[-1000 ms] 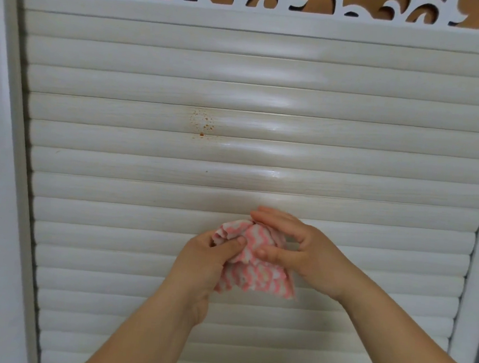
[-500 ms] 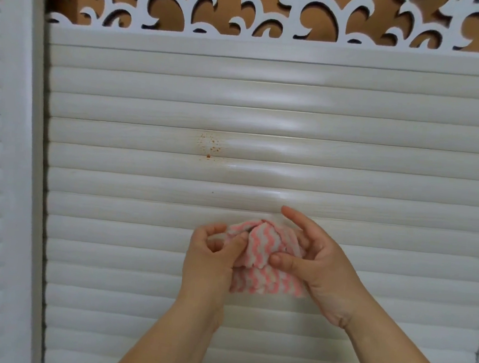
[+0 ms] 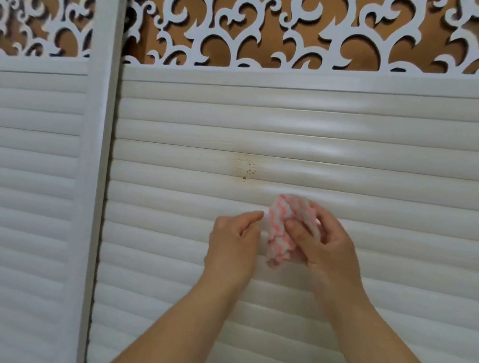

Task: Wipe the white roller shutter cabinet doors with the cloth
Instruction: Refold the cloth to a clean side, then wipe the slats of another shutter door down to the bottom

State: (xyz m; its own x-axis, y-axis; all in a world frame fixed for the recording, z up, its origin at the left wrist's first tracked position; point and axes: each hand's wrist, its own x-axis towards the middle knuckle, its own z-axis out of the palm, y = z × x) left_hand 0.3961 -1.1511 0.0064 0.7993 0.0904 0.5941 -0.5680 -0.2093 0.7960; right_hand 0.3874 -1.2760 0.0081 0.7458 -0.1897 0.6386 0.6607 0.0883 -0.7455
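cloth (image 3: pixel 283 231): pink-white, bunched, held just in front of the slatted cabinet door (image 3: pixel 379 153), below an orange speckled stain (image 3: pixel 245 167) | right hand (image 3: pixel 323 246): grip curled round cloth | left hand (image 3: pixel 234 239): fingertips pinch its edge | handling: likely light, soft, limp; take hold by the wad

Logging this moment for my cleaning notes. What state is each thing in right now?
cloth: bunched up, held in front of the door, just below the stain.
right hand: grips the cloth.
left hand: fingertips at the cloth's left edge; a grip cannot be told.
shutter door: closed, slats down.
stain: orange-brown specks, not yet wiped.
left door: closed.
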